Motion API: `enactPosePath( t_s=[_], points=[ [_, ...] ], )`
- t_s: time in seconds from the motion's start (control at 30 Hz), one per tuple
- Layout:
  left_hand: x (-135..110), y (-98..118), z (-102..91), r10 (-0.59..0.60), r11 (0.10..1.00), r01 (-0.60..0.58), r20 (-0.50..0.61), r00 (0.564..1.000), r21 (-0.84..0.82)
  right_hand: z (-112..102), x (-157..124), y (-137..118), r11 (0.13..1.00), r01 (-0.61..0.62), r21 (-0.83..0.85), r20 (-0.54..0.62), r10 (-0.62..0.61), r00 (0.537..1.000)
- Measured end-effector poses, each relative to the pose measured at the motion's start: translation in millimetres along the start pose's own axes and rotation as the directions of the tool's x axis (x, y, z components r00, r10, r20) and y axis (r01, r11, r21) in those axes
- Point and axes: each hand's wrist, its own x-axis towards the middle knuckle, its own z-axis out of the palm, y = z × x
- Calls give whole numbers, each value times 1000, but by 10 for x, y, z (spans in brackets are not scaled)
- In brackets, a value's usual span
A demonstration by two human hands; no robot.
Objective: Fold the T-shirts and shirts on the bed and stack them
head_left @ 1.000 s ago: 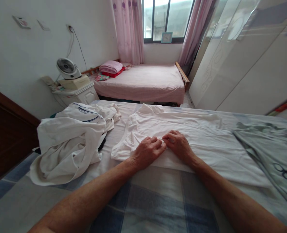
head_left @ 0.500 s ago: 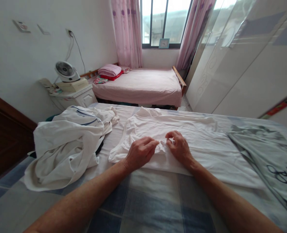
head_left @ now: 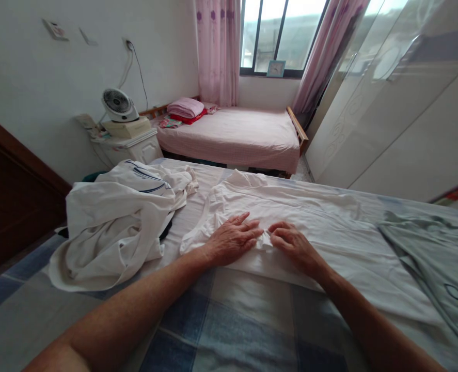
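Note:
A white T-shirt (head_left: 310, 206) lies spread on the bed, its collar side to the left and its cloth wrinkled. My left hand (head_left: 234, 238) rests flat on it, fingers stretched and slightly apart. Just to the right, my right hand (head_left: 294, 245) is closed, thumb and fingers pinching a small fold of the shirt. That bunched bit of white cloth shows between the two hands. My palms hide part of the shirt's near side.
A heap of white clothes (head_left: 116, 222) lies to the left, and a grey-green garment with dark lettering (head_left: 438, 253) to the right. Beneath is a blue-and-white checked sheet (head_left: 244, 320). Beyond stand a pink-covered bed (head_left: 248, 129), a fan (head_left: 118, 105) and a white wardrobe (head_left: 387, 113).
My left hand has opened from a pinch and now lies flat on the shirt. My right hand's fingers have come down onto the cloth. The view has swung slightly left.

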Motion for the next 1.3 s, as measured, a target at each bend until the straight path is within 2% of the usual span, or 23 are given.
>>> enactPosePath(
  t_s=[0.07,0.23,0.4,0.57,0.77,0.9,1.13,1.3],
  points=[
    [-3,-3,-2,-11,1000,11,21,1000,7,-47,1,4,1000,-6,28,48,5,999],
    [-4,-3,-4,-14,1000,14,18,1000,11,-50,-54,-137,996,-19,-88,-159,4,987],
    [-7,-9,8,-6,1000,5,23,1000,25,2,-99,-257,970,-18,-244,-208,-34,977],
    [-7,-17,25,-8,1000,7,26,1000,27,61,-109,-270,941,47,-335,-197,-119,973],
    [-3,-3,14,-13,1000,12,30,999,27,100,-104,-233,890,72,-450,-152,-155,976],
    [-2,5,15,-19,999,17,39,999,44,94,-93,-220,855,98,-509,-166,-210,964],
    [5,-3,19,-43,998,39,67,997,52,94,-105,-237,823,2,-569,-177,-124,976],
    [7,-7,18,-42,998,37,97,994,54,83,-124,-251,833,116,-541,-103,-203,974]
  ],
)
